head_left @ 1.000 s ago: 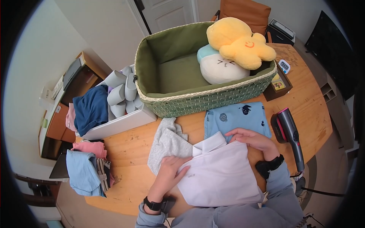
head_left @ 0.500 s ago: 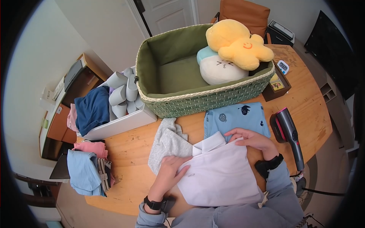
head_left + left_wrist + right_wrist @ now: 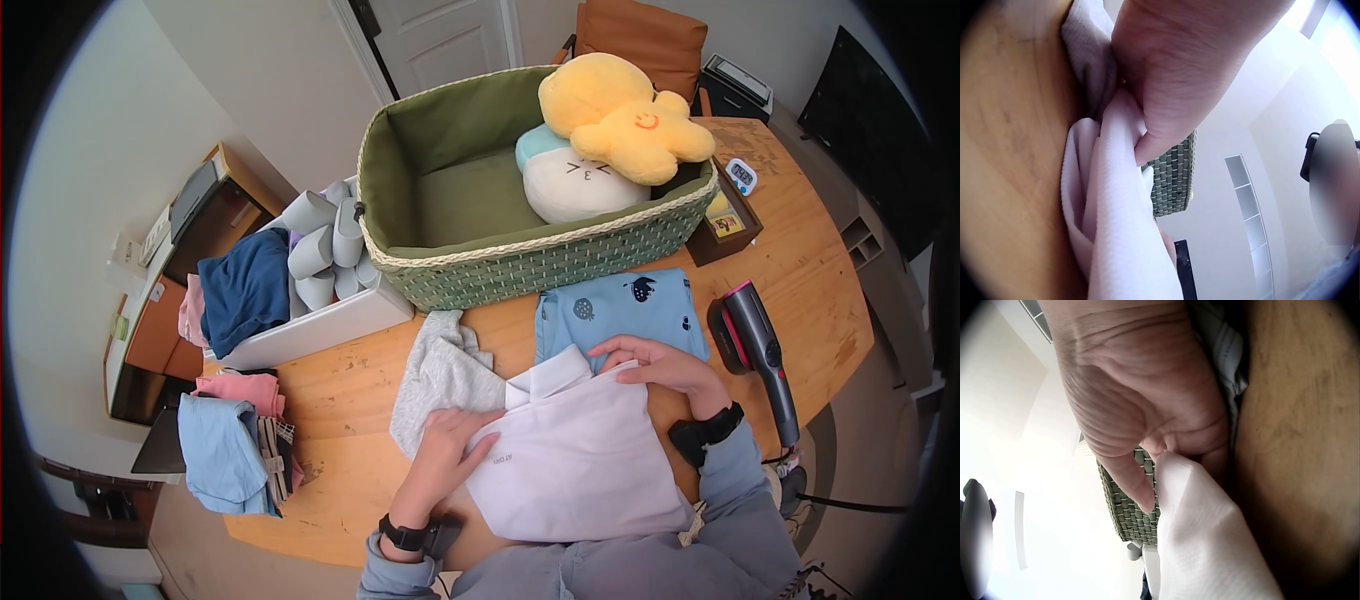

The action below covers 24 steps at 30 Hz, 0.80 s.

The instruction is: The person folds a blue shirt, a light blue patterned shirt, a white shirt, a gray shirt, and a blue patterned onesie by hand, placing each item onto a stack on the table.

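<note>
A folded white collared shirt (image 3: 580, 460) with small lettering lies at the near edge of the table, against the person's body. At its left edge the left hand (image 3: 452, 450) pinches the fabric, thumb on top; in the left wrist view the folded cloth (image 3: 1119, 187) runs under that thumb. The right hand (image 3: 668, 368) rests at the shirt's upper right corner. In the right wrist view its thumb (image 3: 1132, 481) stands apart from the cloth. A crumpled light grey garment (image 3: 440, 375) lies beside the left hand, and a folded blue printed cloth (image 3: 615, 310) beyond the right.
A green woven basket (image 3: 540, 255) holding yellow and white plush toys stands behind. A handheld garment steamer (image 3: 762, 350) lies at right, near a small brown box (image 3: 728, 238) and timer (image 3: 741, 176). At left are folded clothes (image 3: 220, 450) and a white bin (image 3: 330, 330) with grey slippers.
Both hands stay in place on the white shirt. The head view shifts slightly; otherwise little differs.
</note>
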Each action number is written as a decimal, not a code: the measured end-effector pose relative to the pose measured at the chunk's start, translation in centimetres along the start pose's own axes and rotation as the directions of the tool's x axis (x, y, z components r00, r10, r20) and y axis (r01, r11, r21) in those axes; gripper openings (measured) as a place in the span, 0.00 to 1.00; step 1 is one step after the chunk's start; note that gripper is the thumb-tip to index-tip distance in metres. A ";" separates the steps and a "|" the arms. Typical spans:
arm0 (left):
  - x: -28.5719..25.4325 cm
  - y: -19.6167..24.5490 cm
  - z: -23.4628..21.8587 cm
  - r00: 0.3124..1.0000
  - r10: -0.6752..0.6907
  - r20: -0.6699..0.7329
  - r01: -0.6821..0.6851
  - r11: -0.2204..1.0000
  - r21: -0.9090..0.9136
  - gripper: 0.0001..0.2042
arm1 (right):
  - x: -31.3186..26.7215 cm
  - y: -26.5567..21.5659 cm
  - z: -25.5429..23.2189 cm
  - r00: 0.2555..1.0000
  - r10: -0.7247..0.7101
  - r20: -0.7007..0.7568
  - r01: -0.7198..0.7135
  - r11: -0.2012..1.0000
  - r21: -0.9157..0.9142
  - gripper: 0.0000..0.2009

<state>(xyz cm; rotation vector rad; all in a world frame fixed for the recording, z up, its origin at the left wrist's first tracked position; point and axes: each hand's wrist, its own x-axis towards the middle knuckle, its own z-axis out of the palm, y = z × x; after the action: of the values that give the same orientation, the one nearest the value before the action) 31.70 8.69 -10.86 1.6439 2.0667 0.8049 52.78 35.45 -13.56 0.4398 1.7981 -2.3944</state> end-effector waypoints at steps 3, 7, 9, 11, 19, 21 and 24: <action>0.0 -0.1 0.1 1.000 0.003 -0.005 -0.003 1.000 0.000 0.13 | 0.0 -0.1 0.0 1.000 0.005 -0.002 -0.005 1.000 0.000 0.24; 0.0 -0.1 0.0 1.000 0.003 -0.001 -0.003 1.000 0.006 0.13 | -0.1 -0.3 0.2 1.000 0.013 -0.004 -0.013 1.000 0.011 0.25; 0.0 0.0 0.1 1.000 0.007 -0.008 -0.007 1.000 0.001 0.13 | -0.1 -0.3 0.1 1.000 0.012 -0.002 -0.012 1.000 0.011 0.25; 0.0 -0.1 0.1 1.000 0.011 -0.014 -0.011 1.000 -0.004 0.13 | 0.0 -0.3 0.1 1.000 0.010 0.000 -0.010 1.000 0.012 0.25; 0.0 -0.1 0.1 1.000 0.012 -0.009 -0.012 1.000 0.002 0.13 | 0.0 -0.1 0.0 1.000 -0.002 0.004 0.002 1.000 -0.010 0.24; 0.0 -0.2 0.1 1.000 0.010 -0.008 -0.010 1.000 0.001 0.13 | 0.0 -0.2 0.1 1.000 0.005 -0.003 -0.005 1.000 -0.017 0.24; 0.0 -0.1 0.1 1.000 0.012 -0.009 -0.012 1.000 0.002 0.13 | -0.1 -0.3 0.2 1.000 0.013 -0.010 -0.013 1.000 -0.028 0.24</action>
<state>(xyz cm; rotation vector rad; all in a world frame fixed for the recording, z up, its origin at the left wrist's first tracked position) 31.64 8.73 -11.04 1.6585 2.0661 0.8166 52.70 35.30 -13.16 0.4597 1.8250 -2.3596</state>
